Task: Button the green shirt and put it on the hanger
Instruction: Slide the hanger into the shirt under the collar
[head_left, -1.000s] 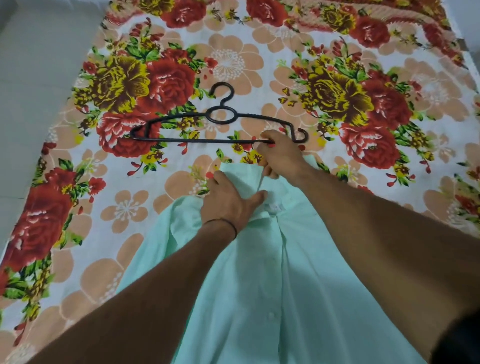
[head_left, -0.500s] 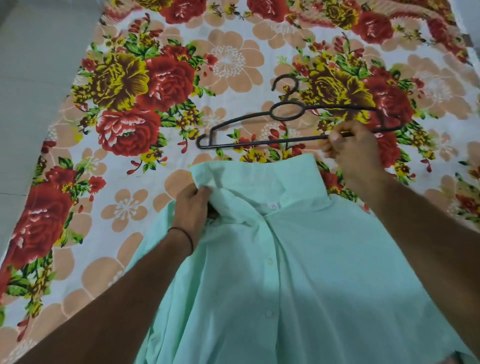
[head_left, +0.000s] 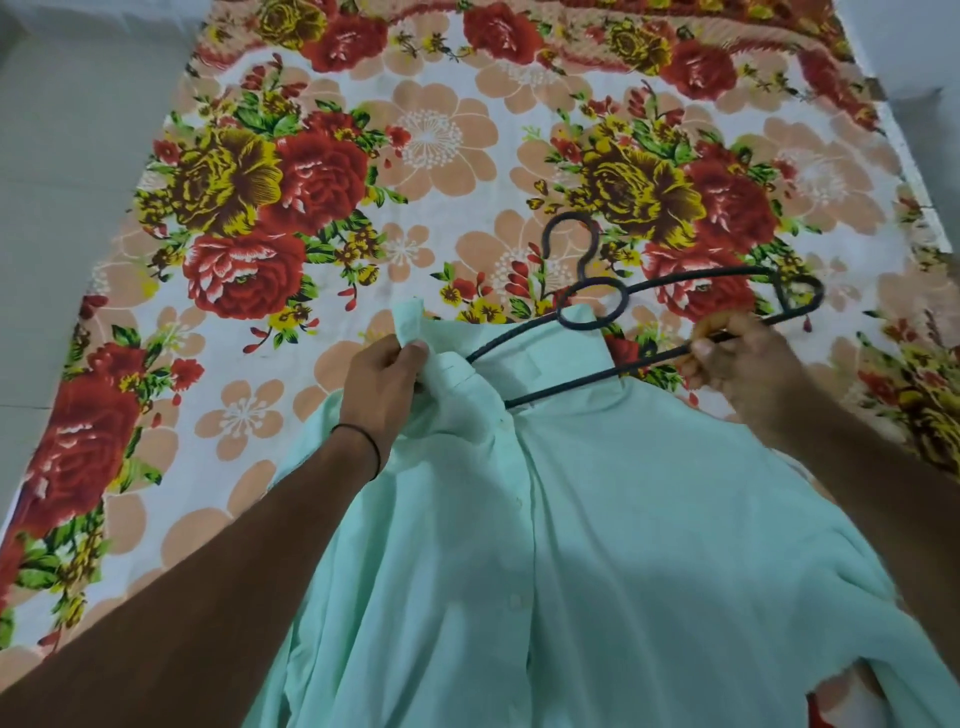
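While both forearms reach forward from the bottom of the view, one green shirt (head_left: 597, 545) lies front-up on a floral bedsheet (head_left: 431, 150), with its collar end farthest from the camera and its placket running down the middle. Two small buttons show along that placket, and the front looks closed there, though the top of the placket is hidden by bunched cloth. One black hanger (head_left: 670, 312) is in view — its hook points away over the sheet, its right shoulder sticks out past the shirt on the right, and its left end is tucked into the neck opening, out of sight under the fabric.

The left hand (head_left: 382, 384) is curled closed, fingers and thumb pinching the left side of the collar and lifting it, so a corner of cloth stands up above the knuckles. A thin dark band circles this wrist. Its forearm comes in diagonally from the lower left, lying across the shirt's left side.

The right hand (head_left: 748, 364) grips the hanger's lower bar near the right end — fingers wrapped tightly round the rod, thumb tip pressed on top. That wrist is bent, the back of the hand tilted toward the camera, and the arm comes in from the right edge above the shirt's right shoulder.
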